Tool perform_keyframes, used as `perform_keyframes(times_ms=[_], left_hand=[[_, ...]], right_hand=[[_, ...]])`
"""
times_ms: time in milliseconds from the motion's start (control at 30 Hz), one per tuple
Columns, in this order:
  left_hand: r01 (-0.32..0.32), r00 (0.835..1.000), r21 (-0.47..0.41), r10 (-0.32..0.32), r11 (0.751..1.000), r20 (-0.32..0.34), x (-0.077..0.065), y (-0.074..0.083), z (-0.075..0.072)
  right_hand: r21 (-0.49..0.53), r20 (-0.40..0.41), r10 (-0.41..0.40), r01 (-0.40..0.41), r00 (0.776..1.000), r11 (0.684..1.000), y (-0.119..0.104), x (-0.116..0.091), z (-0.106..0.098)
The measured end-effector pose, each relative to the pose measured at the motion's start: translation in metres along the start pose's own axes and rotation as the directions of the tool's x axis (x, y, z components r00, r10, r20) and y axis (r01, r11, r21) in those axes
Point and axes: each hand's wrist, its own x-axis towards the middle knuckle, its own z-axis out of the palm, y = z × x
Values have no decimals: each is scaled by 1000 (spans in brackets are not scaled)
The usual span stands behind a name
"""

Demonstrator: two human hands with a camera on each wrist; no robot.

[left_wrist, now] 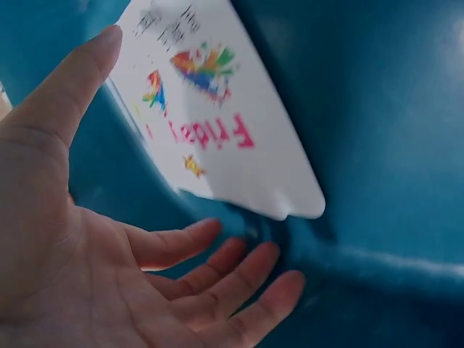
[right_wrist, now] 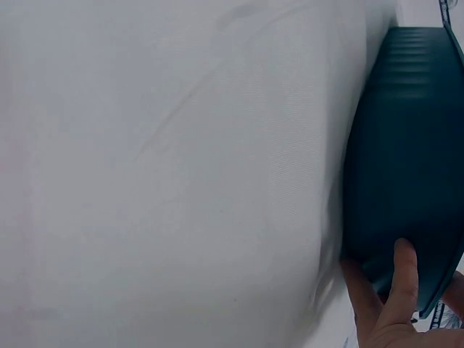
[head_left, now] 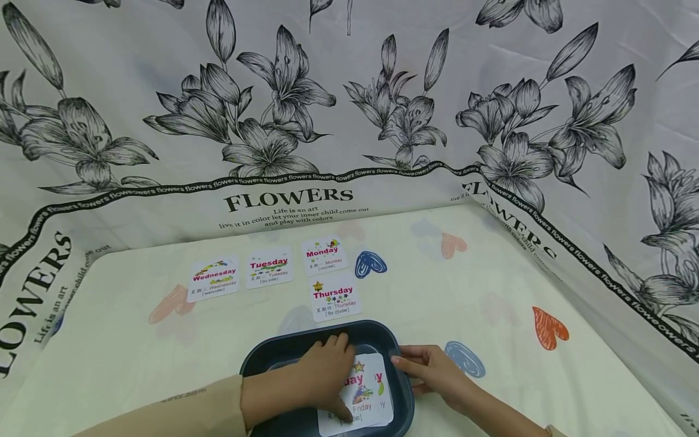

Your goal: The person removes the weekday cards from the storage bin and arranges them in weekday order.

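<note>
A dark blue tray [head_left: 377, 331] holds a small stack of white cards, with a Friday card [head_left: 377, 403] on top. Over the stack is my left hand [head_left: 322, 376], inside the tray. The left wrist view shows the thumb by one edge of the Friday card [left_wrist: 217, 145] and loosely bent fingers [left_wrist: 250, 275] beyond another edge, holding nothing. At the tray's right side, my right hand [head_left: 439, 371] grips the rim, thumb on top. Its fingers [right_wrist: 402, 283] lie against the tray's outer wall [right_wrist: 406, 159] in the right wrist view. My left hand hides part of the cards.
Beyond the tray lie a Wednesday card [head_left: 214, 279], a Tuesday card [head_left: 269, 267] and a Monday card [head_left: 324, 255] in a row. Below Monday is a Thursday card [head_left: 335, 297]. The pale tablecloth [head_left: 464, 291] has printed hearts; a flower-patterned curtain [head_left: 382, 200] stands behind.
</note>
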Motion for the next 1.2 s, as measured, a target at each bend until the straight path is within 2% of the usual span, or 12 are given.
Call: perform_keyframes(times_ms=[333,600,733,867,1033,1200], left_hand=[[1,999,36,-2,999,33,0,8,8],[-18,1000,39,19,999,-12,-1,10,14],[-27,999,21,28,999,-25,-1,9,16],[-24,1000,-48,24,999,-10,0,7,17],[-32,999,-130,29,991,-27,-5,1,8],[-58,996,-179,45,982,-74,-18,-9,-13]], right_hand=[[12,17,-8,8,1000,1000,1,-1,0],[16,24,-9,9,1000,1000,0,-1,0],[16,21,-10,9,1000,1000,1,0,0],[11,13,-2,2,1000,1000,2,0,-1],[-6,0,12,-12,1000,1000,0,0,0],[-24,-15,18,-18,1000,1000,-1,2,1]])
